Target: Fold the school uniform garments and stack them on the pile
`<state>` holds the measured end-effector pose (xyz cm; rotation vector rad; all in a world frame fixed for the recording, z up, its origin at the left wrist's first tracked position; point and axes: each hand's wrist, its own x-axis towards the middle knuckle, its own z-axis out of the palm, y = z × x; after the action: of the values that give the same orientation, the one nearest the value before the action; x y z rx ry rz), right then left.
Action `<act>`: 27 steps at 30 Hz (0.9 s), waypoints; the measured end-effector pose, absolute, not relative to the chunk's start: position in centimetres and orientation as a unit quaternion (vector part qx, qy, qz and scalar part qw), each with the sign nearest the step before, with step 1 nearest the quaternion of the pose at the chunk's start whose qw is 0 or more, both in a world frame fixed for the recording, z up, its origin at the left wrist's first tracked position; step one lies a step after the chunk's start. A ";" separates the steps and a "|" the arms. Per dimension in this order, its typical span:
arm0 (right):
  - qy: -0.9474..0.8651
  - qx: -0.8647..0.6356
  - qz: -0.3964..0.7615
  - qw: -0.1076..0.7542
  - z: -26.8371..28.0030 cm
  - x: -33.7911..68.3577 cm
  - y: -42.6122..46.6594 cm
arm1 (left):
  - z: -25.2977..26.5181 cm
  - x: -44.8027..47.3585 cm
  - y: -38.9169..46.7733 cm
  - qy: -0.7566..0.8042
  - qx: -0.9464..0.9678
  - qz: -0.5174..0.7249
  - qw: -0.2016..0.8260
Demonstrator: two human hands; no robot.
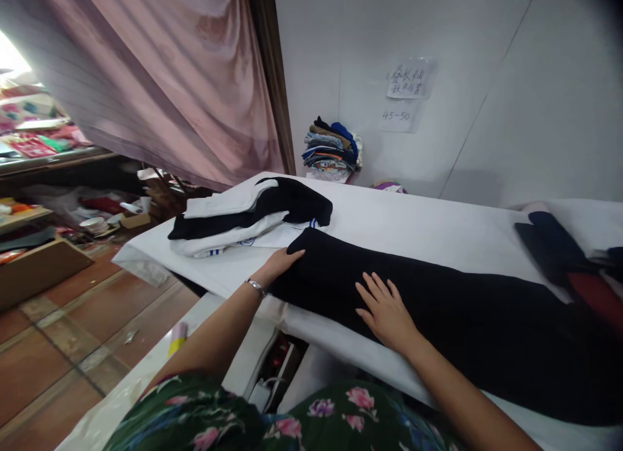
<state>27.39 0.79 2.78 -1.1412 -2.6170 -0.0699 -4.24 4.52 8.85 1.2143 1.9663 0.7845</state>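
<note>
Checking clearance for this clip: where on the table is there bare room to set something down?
The widest bare patch of table lies behind the black garment, between the folded pile and the dark clothes. A narrower one lies between pile and front edge, left of the left hand. Crowded: the right end, where garments meet.

light is soft and grey — glare far left, clothes [555, 239] blurred at right, upper-right corner dark.
</note>
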 end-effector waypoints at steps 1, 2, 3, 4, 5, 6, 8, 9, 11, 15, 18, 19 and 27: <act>-0.907 -0.395 -0.027 0.144 2.8 27.4 0.8 | 8.8 -4.2 4.7 0.755 0.469 0.302 0.346; -0.907 -0.395 -0.028 0.146 2.7 27.4 0.8 | 8.7 -4.1 4.9 0.750 0.469 0.306 0.352; -0.906 -0.395 -0.030 0.148 2.7 27.4 0.8 | 8.6 -4.1 5.0 0.744 0.468 0.315 0.359; -0.906 -0.395 -0.031 0.149 2.7 27.4 0.8 | 8.5 -4.0 5.1 0.736 0.463 0.326 0.371; -0.905 -0.396 -0.031 0.150 2.7 27.4 0.8 | 8.5 -4.0 5.1 0.727 0.453 0.340 0.389; -0.905 -0.397 -0.030 0.150 2.7 27.4 0.7 | 8.5 -3.9 5.1 0.716 0.438 0.354 0.412; -0.905 -0.399 -0.027 0.148 2.6 27.4 0.7 | 8.8 -3.9 5.1 0.688 0.403 0.381 0.468; -0.904 -0.399 -0.025 0.148 2.6 27.4 0.7 | 9.0 -3.9 5.0 0.676 0.385 0.388 0.494; -0.905 -0.398 -0.022 0.149 2.6 27.4 0.7 | 9.4 -4.1 5.0 0.660 0.359 0.382 0.538; -0.905 -0.397 -0.017 0.152 2.7 27.4 0.6 | 9.6 -5.0 5.3 0.653 0.339 0.326 0.594; -0.905 -0.402 -0.004 0.143 2.9 27.3 0.6 | 9.3 -5.6 5.5 0.666 0.352 0.317 0.576; -0.904 -0.404 0.003 0.139 3.1 27.3 0.6 | 9.4 -5.6 5.6 0.669 0.363 0.323 0.563; -0.896 -0.417 0.079 0.128 4.4 27.1 0.5 | 17.1 -1.6 6.6 0.586 0.503 0.344 0.534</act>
<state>27.14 0.47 4.44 -1.2142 -2.6077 0.2293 -1.62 6.62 17.06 1.1982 1.3975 0.8208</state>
